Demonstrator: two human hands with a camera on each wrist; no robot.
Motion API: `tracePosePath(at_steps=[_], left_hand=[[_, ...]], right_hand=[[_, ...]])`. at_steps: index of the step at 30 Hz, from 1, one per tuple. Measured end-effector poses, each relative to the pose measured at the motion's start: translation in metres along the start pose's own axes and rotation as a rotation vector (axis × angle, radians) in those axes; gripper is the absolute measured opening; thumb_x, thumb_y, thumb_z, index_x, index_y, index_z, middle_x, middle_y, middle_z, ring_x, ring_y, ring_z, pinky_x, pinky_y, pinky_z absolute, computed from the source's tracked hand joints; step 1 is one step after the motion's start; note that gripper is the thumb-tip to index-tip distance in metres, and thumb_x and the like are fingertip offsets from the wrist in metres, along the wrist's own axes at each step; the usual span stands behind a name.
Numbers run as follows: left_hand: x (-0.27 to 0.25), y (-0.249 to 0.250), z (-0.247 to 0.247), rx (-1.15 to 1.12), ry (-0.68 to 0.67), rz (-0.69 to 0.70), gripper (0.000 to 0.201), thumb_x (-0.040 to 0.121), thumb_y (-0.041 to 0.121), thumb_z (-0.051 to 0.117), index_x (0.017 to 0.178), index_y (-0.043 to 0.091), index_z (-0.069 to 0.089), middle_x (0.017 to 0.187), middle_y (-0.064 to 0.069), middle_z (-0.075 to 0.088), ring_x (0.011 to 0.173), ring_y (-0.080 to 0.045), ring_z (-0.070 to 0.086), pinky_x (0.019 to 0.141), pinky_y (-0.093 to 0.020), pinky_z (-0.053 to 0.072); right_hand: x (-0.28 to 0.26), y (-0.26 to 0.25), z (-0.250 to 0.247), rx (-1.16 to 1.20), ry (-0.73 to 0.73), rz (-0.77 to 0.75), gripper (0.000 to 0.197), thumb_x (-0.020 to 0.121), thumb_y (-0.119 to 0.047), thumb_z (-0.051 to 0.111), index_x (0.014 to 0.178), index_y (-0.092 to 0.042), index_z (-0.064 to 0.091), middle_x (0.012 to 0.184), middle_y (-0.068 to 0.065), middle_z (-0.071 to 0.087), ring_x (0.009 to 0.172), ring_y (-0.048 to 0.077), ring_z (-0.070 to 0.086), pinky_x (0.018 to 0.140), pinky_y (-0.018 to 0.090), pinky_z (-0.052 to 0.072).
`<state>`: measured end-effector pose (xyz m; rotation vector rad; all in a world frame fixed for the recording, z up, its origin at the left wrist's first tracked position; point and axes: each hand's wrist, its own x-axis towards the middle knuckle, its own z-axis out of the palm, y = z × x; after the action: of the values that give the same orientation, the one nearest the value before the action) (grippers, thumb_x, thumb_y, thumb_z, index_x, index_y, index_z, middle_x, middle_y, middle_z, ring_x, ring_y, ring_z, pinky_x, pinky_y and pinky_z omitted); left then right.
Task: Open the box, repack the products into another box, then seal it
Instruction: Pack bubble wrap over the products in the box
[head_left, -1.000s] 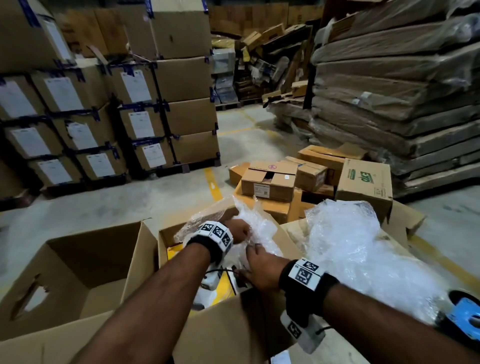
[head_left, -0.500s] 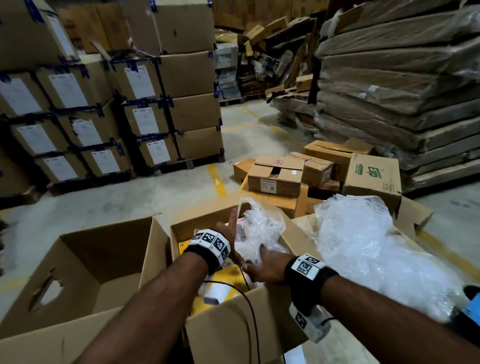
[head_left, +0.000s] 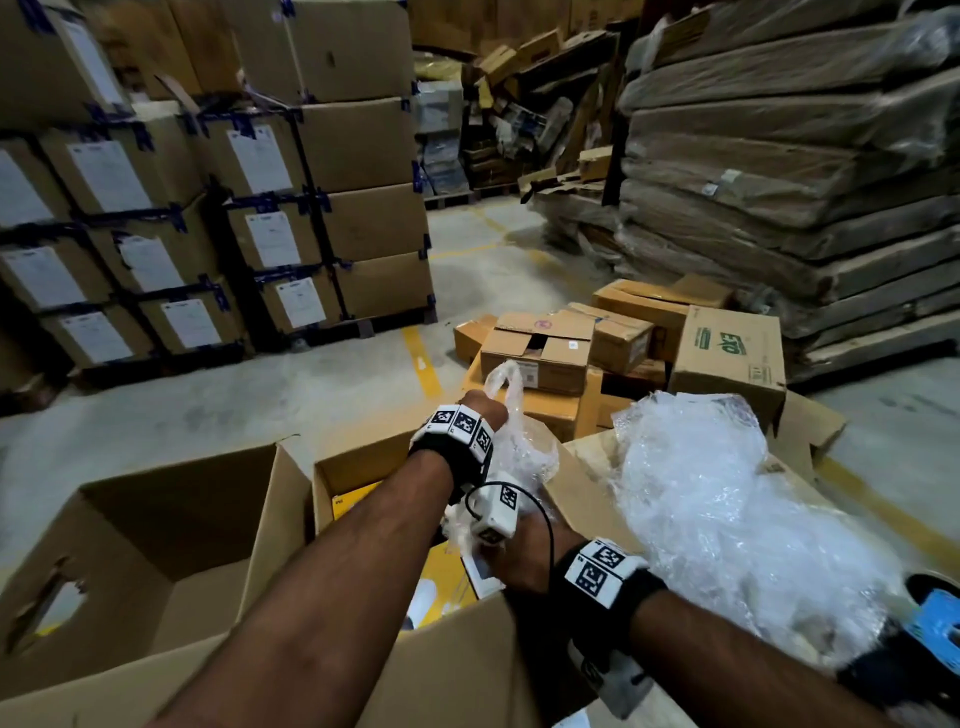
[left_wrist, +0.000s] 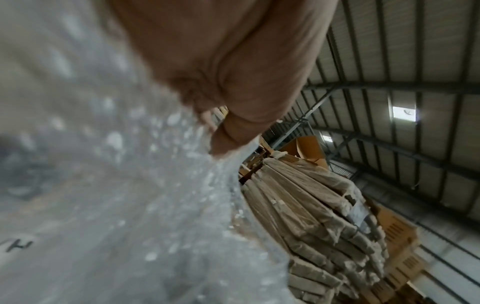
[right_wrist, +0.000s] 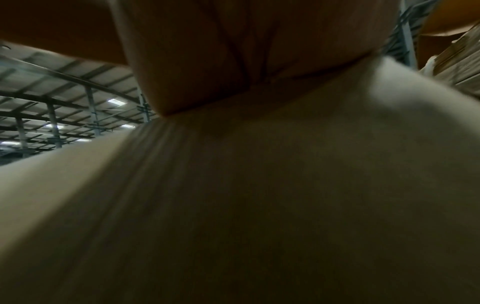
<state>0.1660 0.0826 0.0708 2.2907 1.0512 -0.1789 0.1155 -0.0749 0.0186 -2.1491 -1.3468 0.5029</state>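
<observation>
An open carton (head_left: 457, 670) in front of me holds yellow product boxes (head_left: 441, 577). My left hand (head_left: 483, 413) is raised above it and grips a sheet of bubble wrap (head_left: 519, 452) that trails down into the carton. In the left wrist view the thumb and fingers (left_wrist: 221, 131) pinch the wrap (left_wrist: 130, 185). My right hand (head_left: 519, 558) is low inside the carton, holding a pale wrapped product (head_left: 483, 577); its fingers are mostly hidden. In the right wrist view the hand (right_wrist: 233, 51) lies against that pale surface (right_wrist: 259, 185). An empty carton (head_left: 171, 530) stands open at the left.
A large heap of bubble wrap (head_left: 727, 509) lies on flattened cardboard to the right. Small cartons (head_left: 540, 353) and a green-printed carton (head_left: 727, 358) sit beyond it. Labelled boxes on pallets (head_left: 260, 234) fill the left, wrapped flat stacks (head_left: 779, 182) the right. A blue tool (head_left: 935, 629) lies at the right edge.
My left hand has risen out of the carton, pulling the bubble wrap upward. The right hand has stayed low inside the carton.
</observation>
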Motion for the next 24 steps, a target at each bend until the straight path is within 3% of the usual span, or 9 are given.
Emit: tracePosePath(at_steps=[2,5,7,9,11,13,18,21,24], left_hand=[[0.022,-0.003,0.011,0.063,-0.022,-0.007,0.057,0.087,0.047,0.045,0.136,0.019,0.047,0.139,-0.007,0.052,0.121,-0.035,0.054,0.102,-0.042,0.043],[0.004,0.007,0.010,0.149,-0.042,0.088,0.038,0.099,0.017,0.040,0.133,0.009,0.055,0.145,-0.011,0.048,0.128,-0.029,0.049,0.103,-0.031,0.039],[-0.010,0.012,0.006,0.216,-0.079,0.143,0.044,0.101,0.004,0.033,0.142,0.010,0.045,0.154,-0.006,0.034,0.139,-0.024,0.035,0.108,-0.025,0.026],[-0.002,0.005,0.010,0.232,-0.047,0.155,0.045,0.099,0.004,0.036,0.143,0.013,0.042,0.152,-0.010,0.036,0.137,-0.027,0.038,0.108,-0.028,0.029],[0.007,-0.003,0.018,0.171,0.005,0.083,0.044,0.096,0.012,0.044,0.140,0.011,0.039,0.143,-0.018,0.046,0.127,-0.033,0.048,0.103,-0.037,0.040],[0.006,-0.009,0.018,0.146,0.067,0.035,0.051,0.095,0.018,0.048,0.142,0.004,0.031,0.142,-0.022,0.044,0.128,-0.037,0.046,0.105,-0.042,0.040],[0.003,-0.012,0.011,0.314,0.022,0.079,0.040,0.096,0.014,0.051,0.135,0.002,0.050,0.140,-0.017,0.050,0.127,-0.031,0.050,0.103,-0.039,0.044],[0.006,-0.007,0.010,0.317,-0.070,0.126,0.036,0.099,0.014,0.047,0.130,-0.001,0.054,0.134,-0.017,0.055,0.125,-0.031,0.052,0.099,-0.033,0.043],[0.012,-0.011,0.014,0.439,-0.134,0.209,0.041,0.099,0.020,0.040,0.133,0.001,0.051,0.139,-0.016,0.051,0.125,-0.031,0.051,0.099,-0.037,0.042]], right_hand=[[-0.002,-0.007,-0.004,-0.005,0.008,-0.021,0.017,0.091,-0.020,0.044,0.081,-0.029,0.055,0.097,-0.007,0.058,0.089,0.003,0.046,0.085,0.016,0.036],[0.003,0.004,0.002,-0.030,-0.044,0.041,0.019,0.091,-0.039,0.042,0.072,-0.041,0.042,0.085,-0.010,0.055,0.078,0.011,0.055,0.078,0.023,0.046],[0.004,0.010,0.007,-0.087,-0.018,0.118,0.017,0.087,-0.058,0.037,0.092,-0.046,0.048,0.099,-0.003,0.058,0.090,0.024,0.059,0.083,0.035,0.050],[0.002,0.013,0.013,-0.176,0.025,0.201,0.039,0.087,-0.058,0.041,0.117,-0.034,0.048,0.113,0.005,0.052,0.105,0.030,0.056,0.088,0.039,0.048],[0.000,0.014,0.015,-0.188,0.050,0.220,0.042,0.089,-0.051,0.043,0.119,-0.020,0.044,0.116,0.009,0.048,0.109,0.032,0.054,0.089,0.041,0.047],[0.000,0.014,0.015,-0.192,0.055,0.202,0.039,0.090,-0.047,0.043,0.116,-0.018,0.043,0.116,0.010,0.048,0.108,0.033,0.054,0.087,0.040,0.046],[-0.001,0.013,0.014,-0.180,0.037,0.202,0.038,0.090,-0.048,0.044,0.117,-0.021,0.037,0.114,0.009,0.050,0.104,0.035,0.055,0.083,0.041,0.046],[-0.005,0.014,0.012,-0.158,0.058,0.178,0.053,0.093,-0.044,0.041,0.138,-0.021,0.028,0.128,0.010,0.047,0.113,0.035,0.053,0.091,0.045,0.047],[-0.007,0.018,0.009,-0.136,0.052,0.154,0.074,0.091,-0.043,0.038,0.154,-0.026,0.002,0.140,0.013,0.042,0.119,0.035,0.051,0.097,0.044,0.045]])
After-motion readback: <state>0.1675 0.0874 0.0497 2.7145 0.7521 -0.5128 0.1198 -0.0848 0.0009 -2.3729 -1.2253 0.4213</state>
